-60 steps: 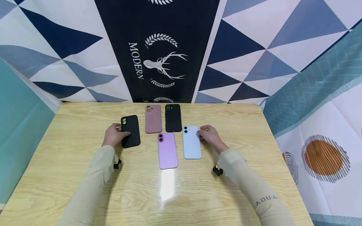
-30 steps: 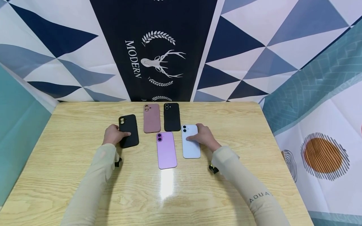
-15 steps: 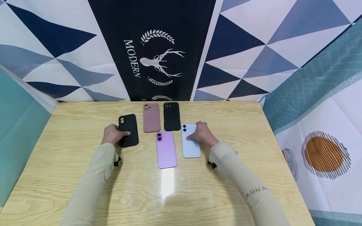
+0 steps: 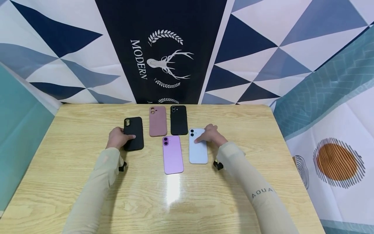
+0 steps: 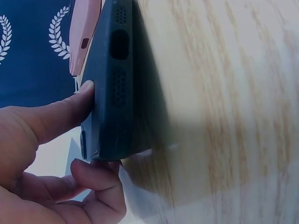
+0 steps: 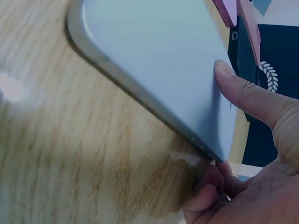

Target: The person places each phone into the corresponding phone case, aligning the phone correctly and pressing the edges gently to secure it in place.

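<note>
My left hand (image 4: 117,138) grips the left edge of a black phone case (image 4: 133,136), thumb on its back and fingers curled at its edge. In the left wrist view, the case's end (image 5: 119,84) shows a port cutout and small speaker holes. On the right, a pale blue phone (image 4: 198,152) lies back up, its two camera lenses at the upper left. My right hand (image 4: 212,135) pinches its upper right edge. The right wrist view has the thumb (image 6: 247,95) on the phone's back and curled fingers by its side edge.
Between the hands lies a lilac phone (image 4: 173,156). Behind it are a pink phone case (image 4: 158,122) and a black phone or case (image 4: 179,121), side by side near the back edge of the wooden table (image 4: 140,201). A patterned cloth (image 4: 245,58) hangs behind.
Two seconds ago my right fingers were only at the phone's right edge; the thumb has since come over onto its back. The left hand has kept its hold on the black case.
</note>
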### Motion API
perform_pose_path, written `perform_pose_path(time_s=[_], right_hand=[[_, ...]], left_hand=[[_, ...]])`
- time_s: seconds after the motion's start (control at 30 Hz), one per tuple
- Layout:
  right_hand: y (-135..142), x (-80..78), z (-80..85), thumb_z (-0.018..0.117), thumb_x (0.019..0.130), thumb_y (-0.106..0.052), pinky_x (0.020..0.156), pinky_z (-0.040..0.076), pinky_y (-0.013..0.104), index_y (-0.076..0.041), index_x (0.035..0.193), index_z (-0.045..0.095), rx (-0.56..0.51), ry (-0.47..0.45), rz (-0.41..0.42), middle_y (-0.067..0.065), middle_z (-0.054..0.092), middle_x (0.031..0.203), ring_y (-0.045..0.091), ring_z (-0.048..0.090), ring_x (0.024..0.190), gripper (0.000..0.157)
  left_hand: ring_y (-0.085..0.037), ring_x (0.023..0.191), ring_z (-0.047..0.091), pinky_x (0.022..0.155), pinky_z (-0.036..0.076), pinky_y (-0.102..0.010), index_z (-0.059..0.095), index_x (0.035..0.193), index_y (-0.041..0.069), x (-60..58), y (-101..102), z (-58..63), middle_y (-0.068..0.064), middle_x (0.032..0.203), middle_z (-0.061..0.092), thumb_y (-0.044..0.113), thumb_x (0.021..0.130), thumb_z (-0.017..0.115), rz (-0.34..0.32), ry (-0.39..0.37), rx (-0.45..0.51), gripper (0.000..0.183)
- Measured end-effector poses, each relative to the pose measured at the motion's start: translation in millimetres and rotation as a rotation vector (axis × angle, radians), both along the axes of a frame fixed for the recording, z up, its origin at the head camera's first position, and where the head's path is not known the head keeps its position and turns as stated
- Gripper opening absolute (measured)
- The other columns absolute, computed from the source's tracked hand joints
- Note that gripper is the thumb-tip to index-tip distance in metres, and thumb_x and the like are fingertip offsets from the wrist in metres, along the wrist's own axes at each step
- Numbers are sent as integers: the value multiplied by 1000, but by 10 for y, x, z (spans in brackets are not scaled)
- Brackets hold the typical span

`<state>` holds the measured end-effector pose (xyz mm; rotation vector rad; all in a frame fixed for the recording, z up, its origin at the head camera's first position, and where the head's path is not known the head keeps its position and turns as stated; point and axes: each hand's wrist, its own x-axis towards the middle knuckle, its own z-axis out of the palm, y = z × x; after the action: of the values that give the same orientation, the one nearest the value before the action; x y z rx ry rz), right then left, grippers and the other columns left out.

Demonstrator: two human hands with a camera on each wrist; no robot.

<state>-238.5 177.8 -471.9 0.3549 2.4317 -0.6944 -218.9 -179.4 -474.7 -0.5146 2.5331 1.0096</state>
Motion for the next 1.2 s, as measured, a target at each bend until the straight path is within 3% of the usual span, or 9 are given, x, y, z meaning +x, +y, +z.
perform_pose_path(time_s=[0.07, 0.17, 0.3, 0.4, 0.57, 0.9, 1.0, 1.1, 1.2], right_hand=[[10, -9, 6, 80, 72, -34, 103, 40, 39, 5, 131, 34, 0, -5, 1, 23, 31, 132, 29, 40, 108, 84], [25, -12, 17, 79, 73, -28, 89, 44, 33, 6, 122, 42, -66, 13, -39, 18, 40, 119, 25, 42, 97, 70], [50, -2, 21, 77, 76, -14, 73, 41, 24, 5, 113, 51, -222, 34, -161, 13, 49, 106, 20, 46, 86, 49], [72, 8, 12, 72, 80, -9, 82, 47, 26, 5, 122, 48, -303, 40, -222, 16, 52, 116, 22, 53, 97, 51], [111, 21, -20, 58, 90, -6, 100, 46, 36, 6, 130, 40, -367, 96, -260, 21, 46, 129, 28, 50, 116, 46], [162, 53, -51, 48, 94, -6, 92, 49, 31, 5, 129, 47, -457, 197, -280, 23, 53, 126, 23, 54, 106, 36], [166, 67, -62, 49, 94, -5, 85, 51, 28, 5, 128, 49, -482, 210, -287, 23, 56, 123, 20, 57, 98, 36], [175, 82, -72, 48, 94, -5, 77, 53, 24, 5, 128, 49, -501, 222, -295, 24, 57, 122, 17, 59, 90, 36], [194, 86, -85, 49, 95, -6, 70, 53, 21, 4, 128, 51, -510, 224, -322, 21, 58, 119, 13, 58, 83, 35]], left_hand=[[-40, 119, 46, 101, 43, -48, 38, 135, -9, -4, 5, 8, -28, 132, 44, 30, 87, 66, -2, -2, 6, 68], [-40, 121, 45, 102, 42, -48, 37, 136, -8, -2, 4, 18, -28, 134, 43, 30, 87, 66, -3, 4, 11, 69], [-40, 122, 44, 102, 41, -49, 36, 137, -8, 9, -6, 23, -28, 134, 43, 29, 86, 66, -1, 23, 19, 70], [-40, 122, 44, 102, 42, -49, 35, 138, -6, 19, -13, 21, -28, 135, 43, 28, 86, 66, 1, 32, 33, 70], [-39, 120, 47, 99, 45, -48, 42, 136, -6, 45, -29, 43, -26, 133, 47, 25, 89, 63, 2, 60, 48, 60], [-39, 122, 48, 100, 44, -48, 50, 132, -3, 56, -115, 66, -25, 133, 50, 22, 94, 56, -7, 52, 82, 45], [-35, 111, 58, 94, 50, -43, 50, 131, -4, 63, -143, 50, -26, 129, 54, 20, 94, 56, -3, 53, 130, 44], [-22, 84, 68, 81, 56, -34, 51, 130, -5, 72, -175, 31, -27, 125, 56, 17, 93, 57, 21, 51, 206, 43], [-6, 65, 63, 70, 58, -26, 52, 129, -6, 75, -209, 13, -25, 114, 63, 15, 92, 59, 54, 48, 277, 43]])
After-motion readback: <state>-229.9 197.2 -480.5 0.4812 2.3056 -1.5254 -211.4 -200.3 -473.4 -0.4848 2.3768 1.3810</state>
